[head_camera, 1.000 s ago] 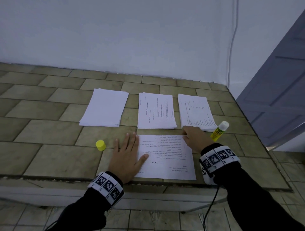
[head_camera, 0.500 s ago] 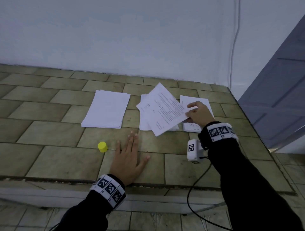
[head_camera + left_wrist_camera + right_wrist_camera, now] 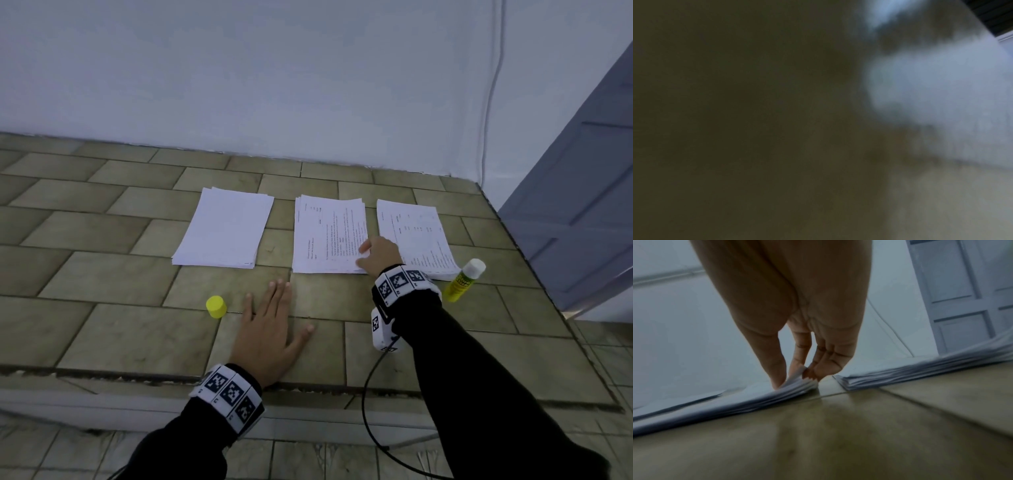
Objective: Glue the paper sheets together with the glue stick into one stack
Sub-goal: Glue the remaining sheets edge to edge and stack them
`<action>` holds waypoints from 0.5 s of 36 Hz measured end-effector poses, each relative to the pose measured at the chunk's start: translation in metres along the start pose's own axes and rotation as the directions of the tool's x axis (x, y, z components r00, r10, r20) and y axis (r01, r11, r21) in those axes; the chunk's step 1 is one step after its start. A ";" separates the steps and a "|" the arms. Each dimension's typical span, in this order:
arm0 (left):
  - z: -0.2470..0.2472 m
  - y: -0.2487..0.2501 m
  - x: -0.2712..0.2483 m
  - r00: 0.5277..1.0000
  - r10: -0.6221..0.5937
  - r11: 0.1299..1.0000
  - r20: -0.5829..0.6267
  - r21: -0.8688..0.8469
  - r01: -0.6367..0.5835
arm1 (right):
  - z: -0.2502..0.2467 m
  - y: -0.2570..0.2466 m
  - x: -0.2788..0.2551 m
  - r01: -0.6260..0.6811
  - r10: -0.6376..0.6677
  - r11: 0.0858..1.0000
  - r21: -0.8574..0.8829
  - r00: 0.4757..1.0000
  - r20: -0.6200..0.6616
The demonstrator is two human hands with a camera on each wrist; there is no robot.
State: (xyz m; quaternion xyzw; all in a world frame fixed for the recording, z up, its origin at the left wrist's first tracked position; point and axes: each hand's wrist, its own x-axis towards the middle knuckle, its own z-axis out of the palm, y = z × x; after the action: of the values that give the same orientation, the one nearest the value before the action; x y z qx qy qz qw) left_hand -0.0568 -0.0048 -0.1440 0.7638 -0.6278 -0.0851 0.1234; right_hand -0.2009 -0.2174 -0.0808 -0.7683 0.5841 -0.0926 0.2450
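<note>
The right hand [image 3: 378, 255] pinches the near right corner of the middle pile [image 3: 329, 236] (of 3, mid-worktop); peel only 1 sheet. The left hand [image 3: 270, 329] lies flat, empty, at the near edge.

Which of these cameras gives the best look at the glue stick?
The head view. The glue stick stands uncapped by the rightmost paper pile, label and white top plain, its yellow cap lying apart near the left hand. The left wrist view is a dark blur; the right wrist view shows only fingers on paper.
</note>
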 end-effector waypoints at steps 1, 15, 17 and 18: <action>0.000 0.000 0.000 1.000 -0.001 1.000 0.005 0.004 0.001 | 0.001 -0.001 0.000 0.002 -0.001 0.999 -0.040 1.000 0.015; -0.019 -0.004 0.000 0.998 -0.039 0.930 0.048 -0.365 0.053 | -0.020 -0.001 -0.040 0.262 -0.238 0.959 0.108 0.952 -0.192; -0.033 -0.007 -0.001 0.996 -0.026 0.887 0.088 -0.457 0.063 | -0.031 0.001 -0.054 0.357 -0.298 0.922 0.148 0.901 -0.315; -0.043 -0.007 -0.003 0.995 -0.012 0.859 0.102 -0.509 0.063 | -0.037 0.004 -0.061 0.404 -0.323 0.902 0.153 0.865 -0.383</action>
State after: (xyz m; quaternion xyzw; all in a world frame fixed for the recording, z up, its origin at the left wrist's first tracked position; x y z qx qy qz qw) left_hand -0.0388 0.0032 -0.1048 0.7109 -0.5730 -0.2871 0.2897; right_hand -0.2383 -0.1709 -0.0415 -0.8029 0.4472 -0.3383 0.2022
